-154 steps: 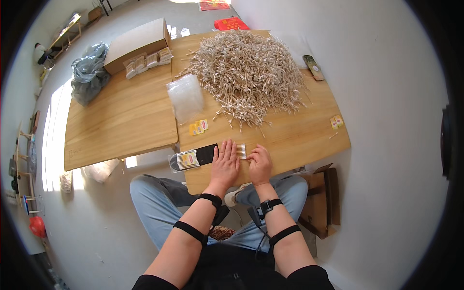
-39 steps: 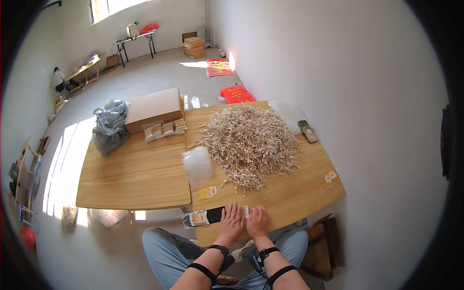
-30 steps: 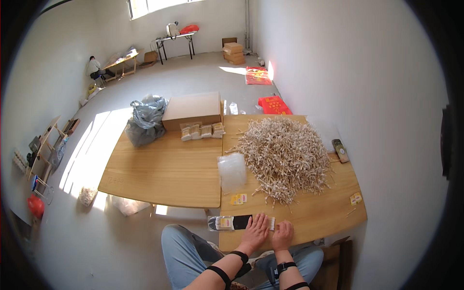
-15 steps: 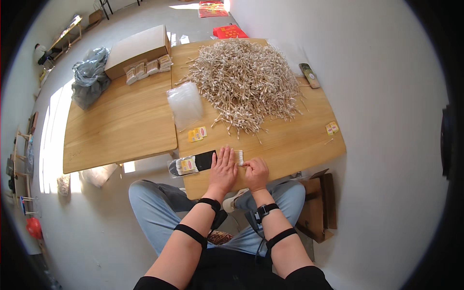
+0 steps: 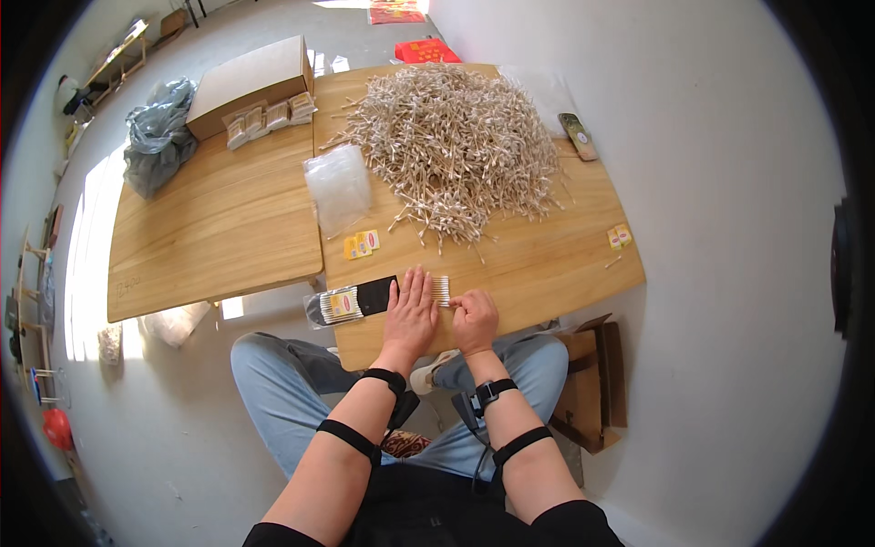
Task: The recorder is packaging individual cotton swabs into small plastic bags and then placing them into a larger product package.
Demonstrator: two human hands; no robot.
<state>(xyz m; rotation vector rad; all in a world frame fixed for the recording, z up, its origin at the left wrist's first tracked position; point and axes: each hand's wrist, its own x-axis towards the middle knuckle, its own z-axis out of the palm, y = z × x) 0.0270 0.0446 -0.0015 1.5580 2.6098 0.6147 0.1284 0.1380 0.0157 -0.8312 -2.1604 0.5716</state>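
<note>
Swab row (image 5: 444, 291) by the near edge of the surface (image 5: 547, 255), left hand (image 5: 411, 314) flat over it, unclenched, right hand (image 5: 475, 320) curled at its end, grip unclear; apparently aligning, next move needing light, even pressure.

From mid-view, your swab pile (image 5: 456, 150) showed white and tan at twelve o'clock; the cards (image 5: 362, 244) at ten were yellow and white, the strip (image 5: 376, 296) at eight black, the wood-grained table (image 5: 538, 260) light brown, your jeans (image 5: 281, 392) light blue. At six, a half-hidden patch (image 5: 406, 444) seemed red-patterned.
</note>
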